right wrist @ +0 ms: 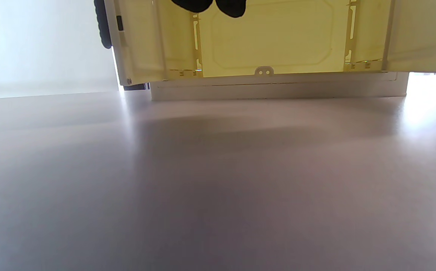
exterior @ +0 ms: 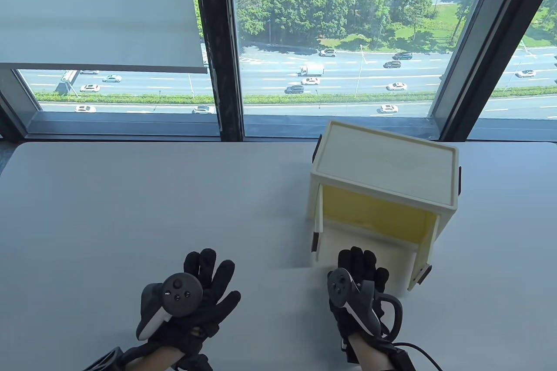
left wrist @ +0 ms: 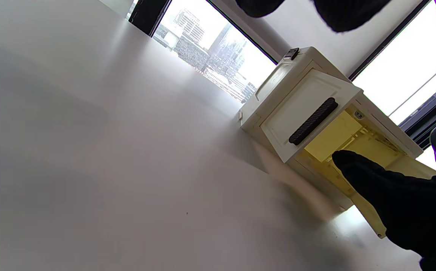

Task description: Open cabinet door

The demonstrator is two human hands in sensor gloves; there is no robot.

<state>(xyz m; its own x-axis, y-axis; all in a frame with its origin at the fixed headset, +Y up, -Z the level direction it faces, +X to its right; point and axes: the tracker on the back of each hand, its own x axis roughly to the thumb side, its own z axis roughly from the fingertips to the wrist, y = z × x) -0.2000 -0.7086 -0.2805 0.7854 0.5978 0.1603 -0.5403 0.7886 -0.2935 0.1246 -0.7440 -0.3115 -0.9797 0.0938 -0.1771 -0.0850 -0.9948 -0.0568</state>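
Note:
A cream cabinet [exterior: 385, 164] with a yellow inside stands at the table's right, its front facing me. Both doors stand swung outward: the left door [exterior: 317, 225] is edge-on with its black handle [exterior: 313, 243], and the right door [exterior: 424, 253] juts toward me. My right hand [exterior: 359, 266] hovers just in front of the opening between the doors, fingers stretched out, holding nothing. My left hand [exterior: 204, 277] is spread flat over the table, left of the cabinet, holding nothing. The left wrist view shows the left door [left wrist: 301, 113] and its handle [left wrist: 313, 121]. The right wrist view shows the yellow back wall [right wrist: 270, 37].
The grey table [exterior: 130, 214] runs left of the cabinet. A window sill and large windows [exterior: 330, 62] stand right behind the table's far edge, with a lowered blind [exterior: 95, 10] at the left. The cabinet sits close to that far edge.

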